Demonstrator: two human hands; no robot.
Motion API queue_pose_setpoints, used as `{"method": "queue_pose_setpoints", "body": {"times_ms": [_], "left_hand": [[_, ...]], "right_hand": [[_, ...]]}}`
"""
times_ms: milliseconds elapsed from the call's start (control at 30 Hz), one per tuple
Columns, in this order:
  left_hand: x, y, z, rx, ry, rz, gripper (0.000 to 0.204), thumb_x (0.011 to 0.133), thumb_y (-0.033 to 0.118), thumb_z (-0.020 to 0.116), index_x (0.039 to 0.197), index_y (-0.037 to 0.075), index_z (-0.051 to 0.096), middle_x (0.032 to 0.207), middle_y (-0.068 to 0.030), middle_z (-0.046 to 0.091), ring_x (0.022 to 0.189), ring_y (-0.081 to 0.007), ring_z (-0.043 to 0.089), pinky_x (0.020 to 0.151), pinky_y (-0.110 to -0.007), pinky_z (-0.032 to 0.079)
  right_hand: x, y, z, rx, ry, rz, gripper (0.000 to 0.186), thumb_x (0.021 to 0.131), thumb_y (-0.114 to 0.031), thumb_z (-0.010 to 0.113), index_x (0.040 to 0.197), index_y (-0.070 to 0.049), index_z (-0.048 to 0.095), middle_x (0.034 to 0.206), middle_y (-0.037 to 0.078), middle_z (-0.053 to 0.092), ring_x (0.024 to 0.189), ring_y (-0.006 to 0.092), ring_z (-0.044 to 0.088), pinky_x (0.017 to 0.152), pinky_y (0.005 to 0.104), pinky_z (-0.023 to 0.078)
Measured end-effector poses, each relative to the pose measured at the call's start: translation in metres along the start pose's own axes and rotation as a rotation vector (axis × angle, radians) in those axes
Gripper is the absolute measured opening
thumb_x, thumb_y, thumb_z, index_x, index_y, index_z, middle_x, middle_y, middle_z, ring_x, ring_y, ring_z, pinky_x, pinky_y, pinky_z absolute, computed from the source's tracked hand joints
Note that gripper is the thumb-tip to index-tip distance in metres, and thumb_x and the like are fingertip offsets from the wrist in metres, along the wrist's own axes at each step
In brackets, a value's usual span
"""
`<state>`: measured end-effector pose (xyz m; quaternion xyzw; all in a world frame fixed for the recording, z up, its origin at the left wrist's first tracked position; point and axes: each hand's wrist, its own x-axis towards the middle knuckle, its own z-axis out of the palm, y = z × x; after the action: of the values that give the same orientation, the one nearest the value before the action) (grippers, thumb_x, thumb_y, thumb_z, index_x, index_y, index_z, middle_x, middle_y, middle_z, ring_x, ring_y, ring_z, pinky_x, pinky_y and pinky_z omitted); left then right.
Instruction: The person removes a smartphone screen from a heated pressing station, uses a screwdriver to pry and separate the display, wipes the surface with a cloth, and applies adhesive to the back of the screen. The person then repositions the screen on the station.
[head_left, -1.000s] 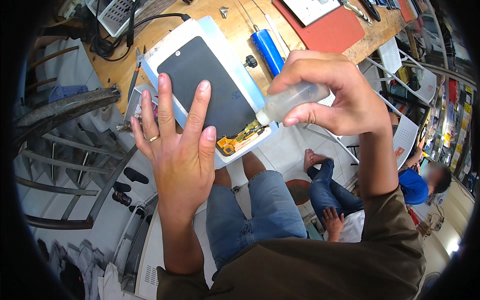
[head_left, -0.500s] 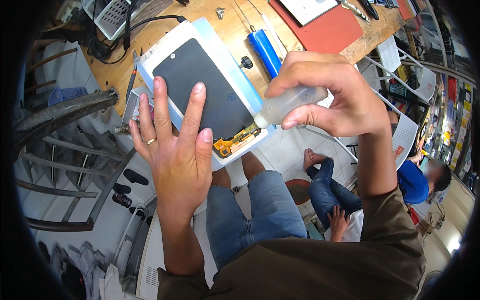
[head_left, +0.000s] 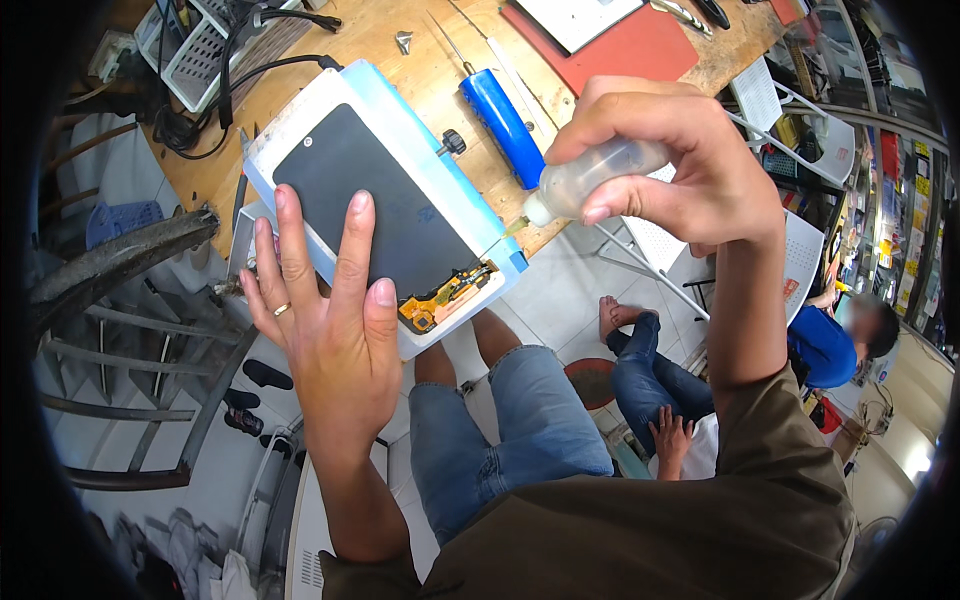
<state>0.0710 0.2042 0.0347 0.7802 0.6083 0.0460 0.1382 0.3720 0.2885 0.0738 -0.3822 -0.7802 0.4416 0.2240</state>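
A dark flat screen panel (head_left: 385, 180), with an orange flex cable (head_left: 430, 308) at its near end, lies on a white and blue plate-like device (head_left: 400, 110) with a black knob (head_left: 453, 142). My left hand (head_left: 335, 345) rests on the panel's left side, fingers spread; a ring is on one finger. In my right hand (head_left: 705, 165) is a translucent squeeze bottle (head_left: 605, 172), tilted down to the left, gripped between thumb and fingers. Its thin needle tip points at the panel's near right corner; whether it touches cannot be made out.
Beyond the device, a blue cylindrical tool with a thin metal rod (head_left: 502, 125) lies on the wooden table (head_left: 370, 30). A red mat (head_left: 600, 50) lies farther right, a white basket (head_left: 195, 70) and black cables far left. Two people sit at the right, one in blue (head_left: 825, 345).
The bottle has drawn back from the panel's near right corner, and its needle now shows. My left hand stays spread on the panel. The whole view has shifted slightly.
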Motion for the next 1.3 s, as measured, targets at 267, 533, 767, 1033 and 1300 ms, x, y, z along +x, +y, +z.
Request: {"method": "queue_pose_setpoints", "body": {"times_ms": [267, 533, 767, 1033, 1300], "left_hand": [[0.0, -0.001, 0.001, -0.058, 0.002, -0.02, 0.051, 0.104, 0.028, 0.043, 0.154, 0.024, 0.05, 0.169, -0.0192, 0.021, 0.153, -0.0445, 0.02, 0.122, -0.063, 0.007], [0.001, 0.0, -0.002, -0.114, -0.033, -0.027, 0.051, 0.103, 0.027, 0.045, 0.154, 0.023, 0.051, 0.169, -0.0222, 0.021, 0.153, -0.048, 0.019, 0.121, -0.066, 0.006], [0.0, 0.002, -0.002, -0.052, -0.023, -0.015, 0.051, 0.109, 0.032, 0.035, 0.156, 0.019, 0.047, 0.171, -0.0169, 0.018, 0.156, -0.0404, 0.015, 0.123, -0.061, 0.004], [-0.004, -0.002, 0.005, -0.007, 0.067, 0.016, 0.05, 0.11, 0.037, 0.032, 0.156, 0.022, 0.047, 0.169, -0.0233, 0.015, 0.155, -0.0445, 0.013, 0.123, -0.061, 0.007], [0.0, -0.002, 0.004, -0.153, 0.068, 0.022, 0.05, 0.103, 0.025, 0.05, 0.153, 0.024, 0.052, 0.165, -0.0302, 0.012, 0.151, -0.0534, 0.011, 0.119, -0.067, 0.011]], "right_hand": [[-0.005, 0.003, -0.007, 0.037, -0.012, 0.044, 0.033, 0.082, -0.015, 0.086, 0.108, 0.001, 0.071, 0.098, 0.008, 0.072, 0.092, 0.0192, 0.067, 0.081, 0.0315, 0.053], [0.003, 0.048, -0.005, 0.372, 0.415, 0.222, 0.044, 0.08, -0.012, 0.086, 0.113, -0.007, 0.056, 0.115, 0.011, 0.068, 0.11, 0.0172, 0.065, 0.095, 0.0308, 0.053], [0.115, 0.134, 0.009, -0.169, 0.653, 0.19, 0.06, 0.081, -0.033, 0.079, 0.129, -0.001, 0.063, 0.111, 0.016, 0.07, 0.103, 0.0267, 0.069, 0.092, 0.0387, 0.056], [0.148, 0.152, 0.039, -0.463, 0.887, 0.17, 0.052, 0.081, -0.027, 0.081, 0.123, -0.001, 0.064, 0.118, 0.021, 0.065, 0.106, 0.0365, 0.068, 0.092, 0.0447, 0.055], [0.047, 0.101, 0.064, -0.393, 0.408, 0.823, 0.017, 0.086, -0.017, 0.074, 0.087, -0.001, 0.071, 0.092, 0.022, 0.072, 0.096, 0.0382, 0.07, 0.085, 0.049, 0.054]]}}
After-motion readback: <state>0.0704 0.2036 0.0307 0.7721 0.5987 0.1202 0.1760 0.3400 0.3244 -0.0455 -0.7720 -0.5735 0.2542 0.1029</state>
